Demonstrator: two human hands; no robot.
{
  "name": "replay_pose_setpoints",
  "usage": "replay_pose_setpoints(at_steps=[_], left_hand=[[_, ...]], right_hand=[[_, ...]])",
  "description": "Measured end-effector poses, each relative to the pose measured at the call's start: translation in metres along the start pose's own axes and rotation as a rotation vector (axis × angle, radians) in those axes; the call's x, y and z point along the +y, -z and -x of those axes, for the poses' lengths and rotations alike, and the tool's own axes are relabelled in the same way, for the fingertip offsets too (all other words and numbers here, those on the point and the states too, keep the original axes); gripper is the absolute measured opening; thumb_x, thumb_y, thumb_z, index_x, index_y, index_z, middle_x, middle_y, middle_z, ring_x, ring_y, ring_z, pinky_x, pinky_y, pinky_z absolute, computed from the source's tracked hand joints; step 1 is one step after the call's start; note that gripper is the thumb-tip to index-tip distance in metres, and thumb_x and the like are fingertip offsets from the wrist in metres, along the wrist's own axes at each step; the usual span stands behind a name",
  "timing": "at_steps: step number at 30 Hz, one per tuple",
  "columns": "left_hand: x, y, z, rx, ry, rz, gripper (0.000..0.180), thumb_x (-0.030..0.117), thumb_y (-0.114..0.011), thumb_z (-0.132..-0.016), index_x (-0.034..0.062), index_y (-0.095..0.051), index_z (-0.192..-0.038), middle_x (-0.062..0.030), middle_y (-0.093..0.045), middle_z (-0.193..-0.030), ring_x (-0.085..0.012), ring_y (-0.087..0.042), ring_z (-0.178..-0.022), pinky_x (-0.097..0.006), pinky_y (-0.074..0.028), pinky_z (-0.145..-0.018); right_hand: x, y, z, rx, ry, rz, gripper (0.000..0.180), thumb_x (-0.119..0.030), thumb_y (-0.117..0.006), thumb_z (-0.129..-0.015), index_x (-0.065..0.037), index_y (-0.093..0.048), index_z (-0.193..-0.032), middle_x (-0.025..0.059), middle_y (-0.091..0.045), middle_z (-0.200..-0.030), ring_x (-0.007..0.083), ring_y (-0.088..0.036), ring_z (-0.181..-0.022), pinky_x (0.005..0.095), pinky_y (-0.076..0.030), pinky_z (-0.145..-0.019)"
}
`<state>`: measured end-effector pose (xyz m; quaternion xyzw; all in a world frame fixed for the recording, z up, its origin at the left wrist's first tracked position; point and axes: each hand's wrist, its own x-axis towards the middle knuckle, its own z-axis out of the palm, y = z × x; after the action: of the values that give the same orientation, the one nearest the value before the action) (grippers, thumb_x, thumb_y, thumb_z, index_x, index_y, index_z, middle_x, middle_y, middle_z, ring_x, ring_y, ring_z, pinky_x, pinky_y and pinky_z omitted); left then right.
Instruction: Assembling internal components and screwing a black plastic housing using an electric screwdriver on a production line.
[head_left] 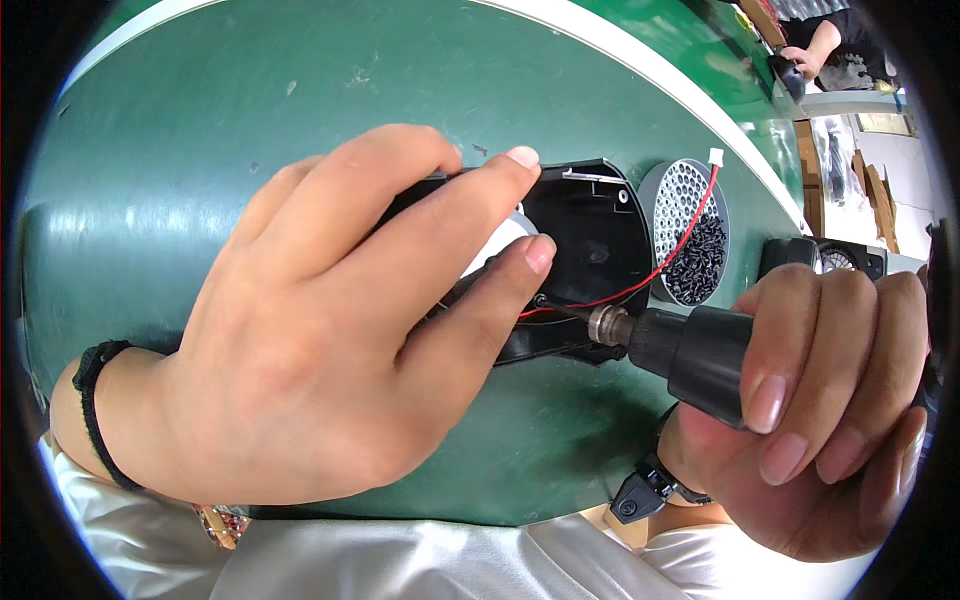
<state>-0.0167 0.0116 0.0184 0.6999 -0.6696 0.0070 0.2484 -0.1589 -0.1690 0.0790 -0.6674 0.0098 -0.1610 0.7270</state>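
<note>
My left hand (330, 290) spreads over a black plastic housing (598, 240) on the green table, gripping it between fingers and thumb. Part of a white round piece shows inside the housing under my fingers; the rest is hidden. In my right hand (835, 390) is a black electric screwdriver (705, 358), held almost level. Its bit points left into the near side of the housing, where a small dark screw (541, 299) shows beside my left thumb. A thin red wire (690, 235) runs out of the housing to a white connector (715, 157).
Right of the housing, a round grey dish (724, 215) holds black screws and a perforated white insert. Beyond it lies a black part with a round grille (838, 260). Another person (845, 50) handles a dark object at the upper right, near cardboard boxes (808, 170).
</note>
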Motion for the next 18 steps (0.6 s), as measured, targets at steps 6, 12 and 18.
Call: replay_pose_setpoints(at_steps=[6,12,18], left_hand=[[0.0,0.0,-0.001,-0.009,-0.001,-0.008,0.077,0.011,-0.079,-0.046,-0.0029,-0.066,-0.121,-0.0312,-0.058,-0.133,-0.0418,-0.058,-0.102,-0.047,-0.054,-0.085],[0.0,-0.001,0.0,0.014,-0.015,-0.015,0.076,0.012,-0.078,-0.045,-0.0026,-0.067,-0.119,-0.0308,-0.058,-0.133,-0.0412,-0.059,-0.102,-0.047,-0.053,-0.084],[0.001,-0.002,0.001,0.005,0.005,-0.007,0.075,0.014,-0.077,-0.044,-0.0026,-0.067,-0.117,-0.0294,-0.058,-0.132,-0.0402,-0.059,-0.101,-0.046,-0.053,-0.083]], right_hand=[[0.01,-0.009,0.0,0.029,-0.007,-0.05,0.023,-0.02,-0.055,-0.099,-0.011,-0.043,-0.081,0.0066,-0.054,-0.074,0.0174,-0.05,-0.079,0.0276,-0.046,-0.081],[0.009,-0.012,0.003,0.037,-0.052,-0.023,0.027,-0.025,-0.056,-0.101,-0.011,-0.044,-0.081,0.007,-0.055,-0.074,0.0181,-0.05,-0.08,0.0284,-0.047,-0.083],[0.01,-0.012,0.006,0.001,-0.014,0.083,0.027,-0.025,-0.056,-0.101,-0.01,-0.043,-0.082,0.0076,-0.054,-0.074,0.0185,-0.051,-0.077,0.03,-0.049,-0.076]])
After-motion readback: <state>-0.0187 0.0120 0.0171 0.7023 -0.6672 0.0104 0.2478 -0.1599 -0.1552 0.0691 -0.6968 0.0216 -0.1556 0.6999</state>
